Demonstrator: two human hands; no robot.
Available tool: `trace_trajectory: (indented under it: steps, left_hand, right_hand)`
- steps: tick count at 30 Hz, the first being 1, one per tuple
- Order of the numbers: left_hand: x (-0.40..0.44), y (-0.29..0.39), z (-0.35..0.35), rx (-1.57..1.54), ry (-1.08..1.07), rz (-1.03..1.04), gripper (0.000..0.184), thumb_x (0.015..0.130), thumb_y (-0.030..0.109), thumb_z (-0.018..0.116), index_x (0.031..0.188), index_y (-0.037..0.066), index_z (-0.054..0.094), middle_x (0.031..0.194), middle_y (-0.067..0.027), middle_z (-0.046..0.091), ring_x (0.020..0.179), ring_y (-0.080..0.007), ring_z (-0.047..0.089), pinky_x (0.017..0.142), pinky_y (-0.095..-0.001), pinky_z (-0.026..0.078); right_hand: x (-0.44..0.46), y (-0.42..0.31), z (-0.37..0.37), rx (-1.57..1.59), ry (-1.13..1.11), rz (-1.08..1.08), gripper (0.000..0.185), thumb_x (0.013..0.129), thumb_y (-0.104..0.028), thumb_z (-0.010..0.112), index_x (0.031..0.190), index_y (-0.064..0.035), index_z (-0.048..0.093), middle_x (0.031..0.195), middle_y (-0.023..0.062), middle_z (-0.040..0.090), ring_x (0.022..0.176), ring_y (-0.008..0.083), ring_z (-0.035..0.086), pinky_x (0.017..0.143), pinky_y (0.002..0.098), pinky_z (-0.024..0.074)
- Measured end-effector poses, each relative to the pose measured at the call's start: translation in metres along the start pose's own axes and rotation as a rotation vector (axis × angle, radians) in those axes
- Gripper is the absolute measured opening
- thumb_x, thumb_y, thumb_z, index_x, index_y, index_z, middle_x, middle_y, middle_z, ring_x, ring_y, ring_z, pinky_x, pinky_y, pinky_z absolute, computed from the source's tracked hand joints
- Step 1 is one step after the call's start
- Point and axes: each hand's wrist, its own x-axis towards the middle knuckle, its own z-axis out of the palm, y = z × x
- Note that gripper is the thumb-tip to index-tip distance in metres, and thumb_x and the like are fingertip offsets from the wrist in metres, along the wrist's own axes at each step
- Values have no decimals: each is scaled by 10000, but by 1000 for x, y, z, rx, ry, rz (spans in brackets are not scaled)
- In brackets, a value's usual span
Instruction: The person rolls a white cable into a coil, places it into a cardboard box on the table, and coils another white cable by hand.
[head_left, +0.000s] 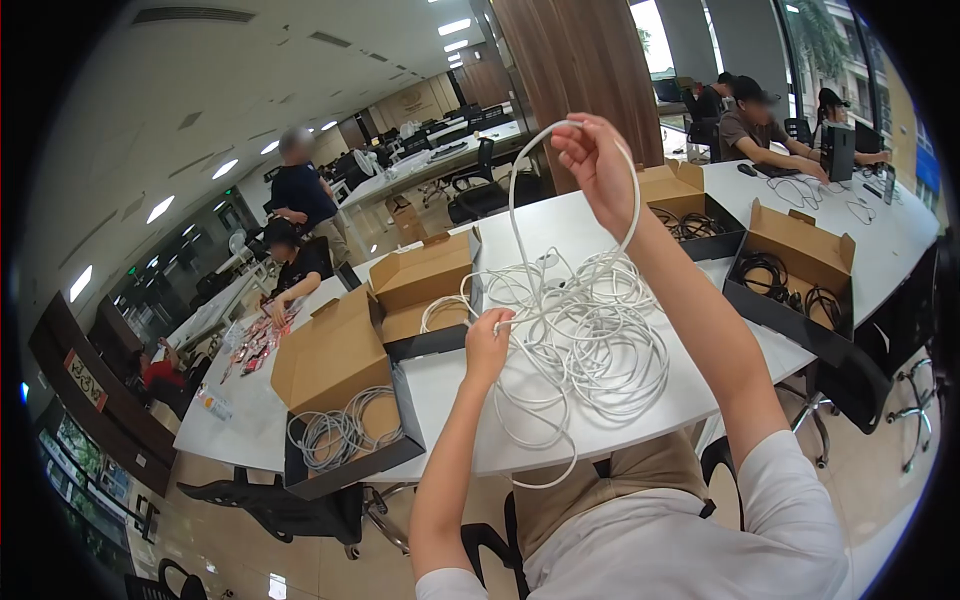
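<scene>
A large tangle of white cable (610,350) is heaped on the white table in front of me. My right hand (597,170) is raised high above it, fingers curled, with a loop of the cable running over the fingers and down both sides. Lower down, at the left edge of the heap, my left hand (487,345) is closed on a strand of the same cable. Several strands rise from the pile toward the raised hand. One loop hangs over the table's near edge.
An open box (290,468) of grey cable stands at left, with another box (400,345) behind it. Two boxes at right, one nearer (845,345) and one farther (722,245), hold black cables. Other people sit at both table ends; chairs stand around.
</scene>
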Motion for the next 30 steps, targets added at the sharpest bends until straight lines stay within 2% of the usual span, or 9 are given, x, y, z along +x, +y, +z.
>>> trace_trajectory:
  steps: [3, 6, 9, 11, 15, 19, 24, 27, 30]
  left_hand:
    - [-5, -1, 4, -74, 24, -51, 173, 840, 158, 607, 892, 3, 663, 823, -130, 657, 782, -276, 638, 706, -329, 478]
    - [-5, 11, -1, 65, 50, 93, 163, 836, 157, 615, 867, 2, 656, 774, -125, 644, 729, -286, 624, 675, -337, 474]
    - [-7, 11, 1, 155, 103, 113, 157, 837, 159, 619, 864, 6, 649, 748, -120, 641, 697, -292, 615, 660, -353, 471]
    - [-8, 6, 8, 165, 151, 116, 160, 863, 159, 591, 885, 11, 650, 719, -118, 654, 661, -257, 632, 641, -353, 475]
    - [-8, 6, 18, 11, 57, -146, 264, 924, 229, 500, 867, 26, 659, 611, -92, 632, 527, -180, 603, 567, -316, 461]
    - [-3, 6, 28, -121, 24, -301, 377, 949, 328, 487, 810, 28, 668, 544, -30, 557, 517, -132, 556, 531, -315, 418]
    - [16, 2, 37, -160, 54, -246, 412, 968, 337, 429, 809, 30, 652, 558, -62, 574, 539, -181, 569, 557, -320, 429]
    - [29, 16, 31, -330, -33, -175, 468, 982, 401, 414, 844, 19, 647, 618, -44, 612, 577, -143, 581, 594, -275, 466]
    - [45, 44, 14, -656, -150, -364, 512, 984, 459, 399, 909, 11, 635, 665, -42, 620, 617, -108, 590, 580, -238, 456]
  right_hand:
    - [-4, -21, 2, -281, 79, -320, 207, 992, -176, 432, 1075, -12, 527, 952, 99, 640, 864, 164, 662, 656, 220, 461]
    - [-9, -55, 14, -357, 70, -682, 181, 974, -164, 498, 1064, -17, 555, 968, 87, 641, 840, 150, 651, 659, 217, 464]
    - [-22, -92, 31, -576, -62, -1075, 260, 988, -253, 469, 1104, -21, 488, 1044, 141, 616, 1000, 207, 630, 828, 280, 500]
    - [-31, -122, 26, -914, -218, -1368, 320, 973, -324, 472, 1209, -115, 419, 1274, 219, 454, 1185, 312, 485, 941, 370, 428]
    - [-43, -162, 25, -1114, -332, -1841, 277, 970, -355, 468, 1146, -144, 436, 1351, 275, 407, 1242, 369, 455, 933, 391, 429]
    - [-68, -199, 17, -1314, -388, -1891, 256, 958, -369, 493, 1087, -155, 435, 1361, 268, 403, 1254, 357, 446, 923, 384, 438]
    - [-73, -205, 25, -1156, -325, -1909, 267, 957, -246, 531, 1093, -21, 485, 1067, 175, 590, 1036, 258, 609, 864, 329, 501]
    - [-80, -220, 0, -1220, -350, -1718, 227, 938, -165, 560, 1094, -18, 487, 1063, 193, 579, 1025, 263, 597, 864, 340, 502]
    - [-100, -225, -5, -1251, -283, -1474, 173, 926, -96, 576, 1071, -6, 549, 1007, 138, 616, 905, 187, 616, 789, 271, 482]
